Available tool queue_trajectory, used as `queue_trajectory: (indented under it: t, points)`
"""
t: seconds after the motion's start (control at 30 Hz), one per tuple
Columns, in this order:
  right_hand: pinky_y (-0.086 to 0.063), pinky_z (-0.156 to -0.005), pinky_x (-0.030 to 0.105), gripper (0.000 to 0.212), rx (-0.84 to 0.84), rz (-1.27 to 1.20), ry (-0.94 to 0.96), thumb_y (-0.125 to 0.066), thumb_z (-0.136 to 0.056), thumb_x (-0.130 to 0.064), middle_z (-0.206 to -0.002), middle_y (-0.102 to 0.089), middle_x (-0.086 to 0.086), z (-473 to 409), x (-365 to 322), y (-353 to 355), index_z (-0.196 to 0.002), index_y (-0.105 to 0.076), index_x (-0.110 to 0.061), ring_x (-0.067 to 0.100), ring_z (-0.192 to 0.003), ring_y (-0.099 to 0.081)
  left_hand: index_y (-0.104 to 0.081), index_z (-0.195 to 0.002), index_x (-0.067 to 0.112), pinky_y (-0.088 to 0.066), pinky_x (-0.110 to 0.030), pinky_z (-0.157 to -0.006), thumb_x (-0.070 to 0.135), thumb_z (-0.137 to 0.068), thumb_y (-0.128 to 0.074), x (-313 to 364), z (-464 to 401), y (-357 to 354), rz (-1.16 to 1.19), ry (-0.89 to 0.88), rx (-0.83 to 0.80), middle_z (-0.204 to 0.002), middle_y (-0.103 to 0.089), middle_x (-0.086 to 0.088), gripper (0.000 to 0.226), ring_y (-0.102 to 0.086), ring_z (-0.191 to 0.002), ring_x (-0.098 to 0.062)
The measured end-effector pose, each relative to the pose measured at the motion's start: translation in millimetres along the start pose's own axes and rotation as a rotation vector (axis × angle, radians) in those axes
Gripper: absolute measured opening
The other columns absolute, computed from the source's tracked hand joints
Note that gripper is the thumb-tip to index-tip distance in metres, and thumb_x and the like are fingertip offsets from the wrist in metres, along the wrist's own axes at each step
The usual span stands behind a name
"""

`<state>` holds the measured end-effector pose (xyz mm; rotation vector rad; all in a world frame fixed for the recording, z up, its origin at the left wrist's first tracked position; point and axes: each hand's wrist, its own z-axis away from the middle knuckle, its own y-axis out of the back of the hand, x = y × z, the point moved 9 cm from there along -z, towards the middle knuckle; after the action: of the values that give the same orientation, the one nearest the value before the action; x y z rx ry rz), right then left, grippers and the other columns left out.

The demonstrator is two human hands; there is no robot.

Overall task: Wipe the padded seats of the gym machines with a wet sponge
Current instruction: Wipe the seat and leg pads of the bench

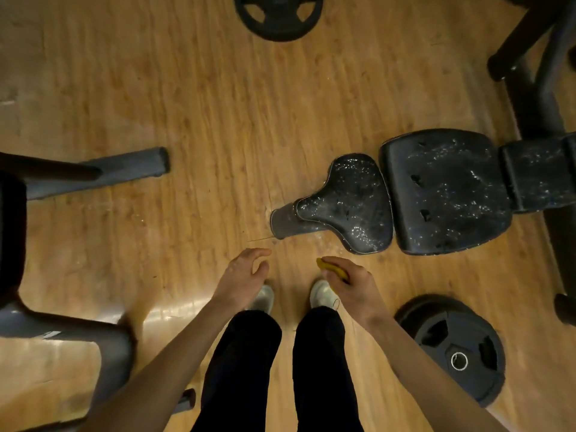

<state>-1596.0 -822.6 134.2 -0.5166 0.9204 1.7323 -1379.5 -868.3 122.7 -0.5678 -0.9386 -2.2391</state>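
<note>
Pinched between the curled fingers and thumb of the right hand point(349, 286), a yellow sponge point(332, 269) is held low in the middle of the view, above the floor and just short of the bench, touching neither. Only a flattened strip of the sponge is seen past the fingers. The left hand point(241, 272) is held beside it, a little apart, with its fingers loosely bent and spread and nothing in them. Ahead and to the right, a narrow black padded seat point(352, 202) is seen, its surface flecked with shiny speckles, and a wider back pad point(445, 191) is set just behind it, marked with small tears and the same flecks. A dark frame foot point(282, 221) juts out from under the seat's narrow end onto the wooden floor point(187, 88). Black trouser legs point(240, 369) and pale shoes point(322, 294) are seen below the hands. A black weight plate point(452, 347) lies flat on the floor to the right of the legs, and a second plate point(279, 15) lies at the top edge. Grey machine legs point(103, 173) are seen on the left, and more dark framing point(536, 73) stands at the upper right.
</note>
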Motion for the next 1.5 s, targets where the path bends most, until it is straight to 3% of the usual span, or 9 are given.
queue_trajectory:
  t: [0.13,0.23,0.3,0.4,0.6,0.77,1.1,1.23,1.5]
  points:
    - [-0.044,-0.103,0.021,0.029,-0.057,0.059,0.107,-0.064,-0.092,-0.015,-0.123,-0.064,-0.01,-57,18,4,-0.121,-0.066,-0.019,-0.001,-0.115,-0.057,-0.058,-0.13,0.018,-0.036,-0.019,-0.097,0.015,-0.1,-0.049,-4,-45,-32,0.06,-0.006,0.05,-0.137,-0.056,0.004,0.032,-0.058,-0.112,-0.034]
    - [-0.039,-0.107,0.016,0.035,-0.054,0.145,0.229,-0.065,-0.091,-0.018,-0.13,-0.059,-0.012,-98,30,4,-0.125,-0.064,-0.02,-0.005,-0.121,-0.051,-0.057,-0.132,0.021,-0.036,-0.01,-0.083,0.016,-0.1,-0.05,-15,-82,-54,0.091,-0.029,0.099,-0.132,-0.059,0.007,0.033,-0.058,-0.107,-0.033]
    - [-0.035,-0.11,0.019,0.037,-0.046,0.216,0.297,-0.063,-0.092,-0.025,-0.136,-0.054,-0.016,-127,43,1,-0.129,-0.06,-0.025,-0.004,-0.127,-0.045,-0.055,-0.135,0.022,-0.031,0.003,-0.081,0.018,-0.1,-0.05,-26,-110,-64,0.104,-0.057,0.133,-0.134,-0.057,0.009,0.035,-0.059,-0.111,-0.018]
    - [-0.033,-0.113,0.025,0.039,-0.034,0.298,0.399,-0.059,-0.094,-0.031,-0.142,-0.047,-0.019,-166,63,-12,-0.133,-0.057,-0.027,-0.001,-0.133,-0.04,-0.051,-0.139,0.025,-0.021,0.01,-0.089,0.02,-0.101,-0.048,-42,-152,-77,0.116,-0.133,0.172,-0.142,-0.049,0.015,0.039,-0.04,-0.122,0.009]
    - [-0.029,-0.116,0.046,0.041,0.044,0.488,0.857,-0.061,-0.094,-0.017,-0.147,-0.046,0.0,-220,72,-48,-0.135,-0.055,-0.012,0.013,-0.141,-0.036,-0.037,-0.149,0.025,-0.015,0.0,-0.107,0.023,-0.105,-0.039,-65,-217,-101,0.153,-0.363,0.298,-0.148,-0.035,0.02,0.045,-0.026,-0.133,0.021]
    - [-0.023,-0.117,0.055,0.04,0.118,0.913,1.178,-0.052,-0.098,-0.023,-0.15,-0.042,0.003,-236,78,-86,-0.136,-0.055,-0.011,0.022,-0.144,-0.031,-0.035,-0.15,0.022,-0.02,-0.018,-0.118,0.02,-0.106,-0.035,-71,-248,-127,0.272,-0.589,0.391,-0.155,-0.034,0.012,0.044,-0.027,-0.143,0.005]
    - [-0.02,-0.118,0.052,0.054,0.184,1.073,1.16,-0.052,-0.095,-0.02,-0.158,-0.027,-0.005,-227,115,-59,-0.147,-0.037,-0.019,0.019,-0.148,-0.02,-0.024,-0.154,0.015,-0.017,-0.019,-0.119,0.018,-0.106,-0.032,-73,-266,-161,0.458,-0.853,0.447,-0.16,-0.025,0.012,0.049,-0.02,-0.146,0.002]
    - [-0.023,-0.117,0.053,0.049,0.302,1.028,1.137,-0.052,-0.096,-0.017,-0.156,-0.032,0.0,-232,100,-76,-0.144,-0.043,-0.014,0.019,-0.147,-0.024,-0.024,-0.154,0.015,-0.018,-0.02,-0.119,0.019,-0.106,-0.03,-73,-269,-166,0.551,-0.859,0.462,-0.16,-0.024,0.012,0.048,-0.02,-0.146,0.002]
    - [-0.026,-0.116,0.055,0.051,0.257,1.103,1.09,-0.057,-0.096,-0.012,-0.157,-0.031,0.001,-223,124,-48,-0.144,-0.041,-0.012,0.021,-0.147,-0.025,-0.018,-0.155,0.015,-0.016,-0.018,-0.119,0.017,-0.107,-0.028,-72,-271,-174,0.65,-0.885,0.503,-0.162,-0.019,0.012,0.049,-0.016,-0.148,0.001]
